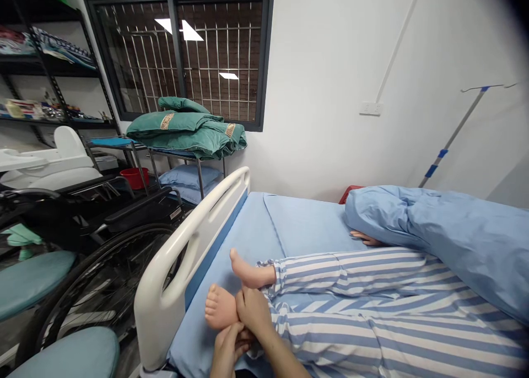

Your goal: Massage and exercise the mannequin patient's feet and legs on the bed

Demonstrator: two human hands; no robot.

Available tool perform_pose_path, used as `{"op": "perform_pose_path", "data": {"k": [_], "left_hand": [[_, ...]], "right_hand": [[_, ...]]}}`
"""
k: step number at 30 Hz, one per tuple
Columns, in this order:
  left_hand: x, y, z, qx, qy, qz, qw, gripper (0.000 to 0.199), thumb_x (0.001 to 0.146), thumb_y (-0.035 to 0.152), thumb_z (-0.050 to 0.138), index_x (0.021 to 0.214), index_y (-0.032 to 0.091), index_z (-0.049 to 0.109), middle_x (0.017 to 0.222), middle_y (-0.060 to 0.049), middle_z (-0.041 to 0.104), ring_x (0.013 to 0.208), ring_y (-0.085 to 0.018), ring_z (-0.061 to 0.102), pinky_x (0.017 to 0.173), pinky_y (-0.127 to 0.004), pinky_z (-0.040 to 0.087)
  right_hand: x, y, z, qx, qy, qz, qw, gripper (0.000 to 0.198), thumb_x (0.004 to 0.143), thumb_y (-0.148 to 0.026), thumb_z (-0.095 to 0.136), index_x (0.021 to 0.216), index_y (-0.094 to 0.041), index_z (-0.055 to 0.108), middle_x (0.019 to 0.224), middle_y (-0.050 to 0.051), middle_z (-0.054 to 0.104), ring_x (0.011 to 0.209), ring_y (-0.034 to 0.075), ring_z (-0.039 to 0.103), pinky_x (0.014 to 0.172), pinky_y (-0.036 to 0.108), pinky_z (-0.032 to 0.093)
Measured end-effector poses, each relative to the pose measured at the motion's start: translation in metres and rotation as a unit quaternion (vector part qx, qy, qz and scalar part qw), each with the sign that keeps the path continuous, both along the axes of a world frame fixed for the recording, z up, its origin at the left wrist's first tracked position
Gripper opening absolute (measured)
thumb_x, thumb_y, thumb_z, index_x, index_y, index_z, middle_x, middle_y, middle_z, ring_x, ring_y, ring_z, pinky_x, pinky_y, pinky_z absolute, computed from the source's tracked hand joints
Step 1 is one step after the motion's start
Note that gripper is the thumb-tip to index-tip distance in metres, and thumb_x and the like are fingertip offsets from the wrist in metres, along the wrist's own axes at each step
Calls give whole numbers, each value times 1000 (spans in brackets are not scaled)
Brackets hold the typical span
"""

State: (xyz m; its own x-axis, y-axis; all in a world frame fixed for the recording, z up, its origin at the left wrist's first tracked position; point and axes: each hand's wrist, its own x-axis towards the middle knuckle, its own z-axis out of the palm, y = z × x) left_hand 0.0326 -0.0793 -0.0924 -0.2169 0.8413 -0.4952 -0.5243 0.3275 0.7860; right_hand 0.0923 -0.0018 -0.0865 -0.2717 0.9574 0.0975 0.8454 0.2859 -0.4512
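Observation:
A manikin's near foot (221, 307) points up over the light blue sheet, close to the footboard. My right hand (254, 311) is closed over the top of its ankle, just below the gathered cuff. From the near side, my left hand (229, 346) has its fingers curled at the same ankle, touching my right hand; the ankle itself is mostly hidden. Beyond them lies the far foot (251, 273), untouched. Blue-and-white striped trousers (363, 325) cover both legs, which stretch to the right.
A white footboard (165, 279) rises left of my hands, with a wheelchair (111, 257) and stools (78, 356) beyond. A blue quilt (438, 229) is bunched at the right, over part of a manikin hand (366, 238). Green bedding (190, 127) is piled under the window.

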Motion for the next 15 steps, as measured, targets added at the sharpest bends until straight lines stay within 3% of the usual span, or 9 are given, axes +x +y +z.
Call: {"op": "perform_pose_path", "data": {"k": [15], "left_hand": [[6,2,-8,-5,31,47,998,24,53,36,59,57,12,59,51,-7,61,51,-16,56,52,-25,40]], "right_hand": [[1,-1,1,-4,10,-4,1000,33,84,-24,28,79,-15,59,78,13,66,72,22,61,63,29,43]]}}
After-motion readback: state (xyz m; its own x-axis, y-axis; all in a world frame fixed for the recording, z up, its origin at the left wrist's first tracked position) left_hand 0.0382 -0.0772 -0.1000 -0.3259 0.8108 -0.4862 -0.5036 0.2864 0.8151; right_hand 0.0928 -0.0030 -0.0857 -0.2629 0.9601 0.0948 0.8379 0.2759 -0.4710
